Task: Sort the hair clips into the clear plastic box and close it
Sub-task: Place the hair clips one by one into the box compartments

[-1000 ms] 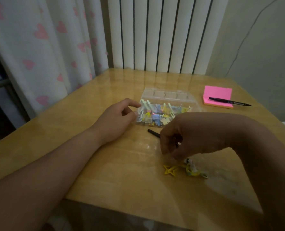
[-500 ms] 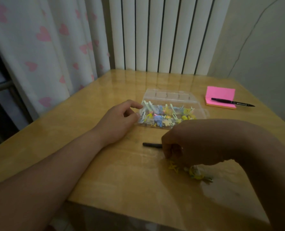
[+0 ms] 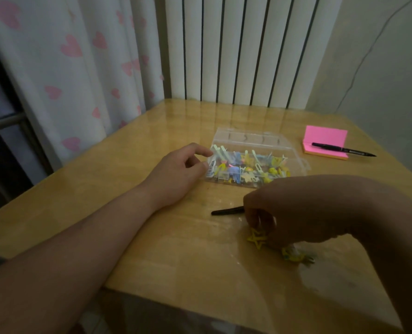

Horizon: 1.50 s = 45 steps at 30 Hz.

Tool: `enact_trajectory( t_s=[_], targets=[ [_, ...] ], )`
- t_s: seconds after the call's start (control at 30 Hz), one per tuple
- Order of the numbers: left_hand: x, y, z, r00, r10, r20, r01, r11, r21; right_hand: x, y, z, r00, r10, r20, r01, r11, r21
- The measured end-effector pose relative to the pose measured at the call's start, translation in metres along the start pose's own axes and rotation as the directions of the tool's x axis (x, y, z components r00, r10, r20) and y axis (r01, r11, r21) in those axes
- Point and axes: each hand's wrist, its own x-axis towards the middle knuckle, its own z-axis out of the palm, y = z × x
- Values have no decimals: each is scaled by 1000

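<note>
Star clip (image 3: 257,239) pinched by bent right hand (image 3: 274,213), left hand (image 3: 178,169) loosely curled, empty, beside clear box (image 3: 294,153)

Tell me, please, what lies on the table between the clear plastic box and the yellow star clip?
In the head view, a black pen lies between the clear plastic box and the yellow star clip, partly hidden under the right hand.

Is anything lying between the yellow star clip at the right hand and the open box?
Only a black pen lies on the table between the star clip and the clear box. It is flat, so lifting over it looks easy. The lid is open.
</note>
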Motion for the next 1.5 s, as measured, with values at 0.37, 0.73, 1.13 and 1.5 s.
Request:
enact_trajectory(
  t_s=[0.37,0.73,1.13,1.5],
  targets=[
    [-2,4,-2,1000,-10,8,10,1000,0,-10,18,-17,861,-9,-509,269,857,439],
    [-1,1,0,1000,-19,13,20,1000,-19,30,79,8,598,587,-546,-14,689,725],
    [-2,2,-1,1000,-18,12,19,1000,-6,31,82,10,542,568,-620,-53,759,649],
    [0,0,1,1000,-12,14,12,1000,10,-23,51,-16,989,88,-119,-28,900,434]
  ],
)
